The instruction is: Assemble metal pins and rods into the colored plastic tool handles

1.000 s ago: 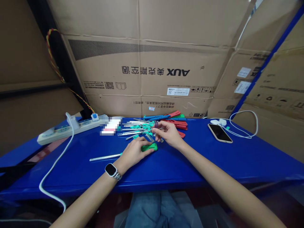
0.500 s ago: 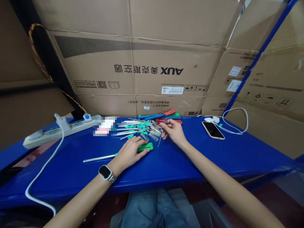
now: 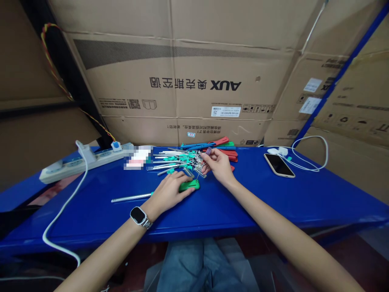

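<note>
My left hand (image 3: 173,190) presses a green handle (image 3: 191,185) against the blue table, fingers and thumb closed around it. From the wrist side of that hand a shiny metal rod (image 3: 130,198) sticks out to the left, in line with the handle; their join is hidden under my palm. Between the fingertips of my right hand (image 3: 219,165) is a small screwdriver (image 3: 208,151) with a purple end. Its thin shaft slants down to the handle's right end, where a small hole shows. Just behind both hands lies a pile of metal rods with teal parts (image 3: 170,162) and clear tubes.
Red handles (image 3: 229,155) and blue handles (image 3: 197,145) lie at the back by the cardboard wall (image 3: 194,65). A phone (image 3: 279,165) and white cable (image 3: 323,162) are on the right. On the left are a power strip (image 3: 82,163) and its white cord (image 3: 60,217).
The screwdriver in my right hand has moved down and left, so its tip now meets the green handle's end. My left hand keeps its hold. The view has shifted slightly.
</note>
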Demonstrator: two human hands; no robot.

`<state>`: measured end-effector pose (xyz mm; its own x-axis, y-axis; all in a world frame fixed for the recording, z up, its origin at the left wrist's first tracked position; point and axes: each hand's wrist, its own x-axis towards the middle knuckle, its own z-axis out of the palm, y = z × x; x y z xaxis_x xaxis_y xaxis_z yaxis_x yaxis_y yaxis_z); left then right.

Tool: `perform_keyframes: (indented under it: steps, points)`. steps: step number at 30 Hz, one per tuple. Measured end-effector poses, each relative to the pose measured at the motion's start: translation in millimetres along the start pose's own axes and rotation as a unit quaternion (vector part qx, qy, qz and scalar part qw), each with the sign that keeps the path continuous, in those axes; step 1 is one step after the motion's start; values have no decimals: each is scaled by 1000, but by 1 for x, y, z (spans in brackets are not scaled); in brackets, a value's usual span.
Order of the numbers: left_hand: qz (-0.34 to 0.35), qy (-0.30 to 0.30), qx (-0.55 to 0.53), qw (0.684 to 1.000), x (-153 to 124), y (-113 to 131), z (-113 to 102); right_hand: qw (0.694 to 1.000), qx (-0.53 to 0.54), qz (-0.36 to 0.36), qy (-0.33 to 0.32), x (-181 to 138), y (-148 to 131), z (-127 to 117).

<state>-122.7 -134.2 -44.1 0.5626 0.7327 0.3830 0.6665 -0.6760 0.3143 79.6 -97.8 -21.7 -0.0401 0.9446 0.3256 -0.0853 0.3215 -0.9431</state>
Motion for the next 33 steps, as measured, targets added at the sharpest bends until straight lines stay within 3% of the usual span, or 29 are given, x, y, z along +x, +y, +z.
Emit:
perform_keyframes:
  steps: [33]
  points:
    - [-25,-14,10,1000,1,4,-1,1000,22,-19,2,-3,2,-1]
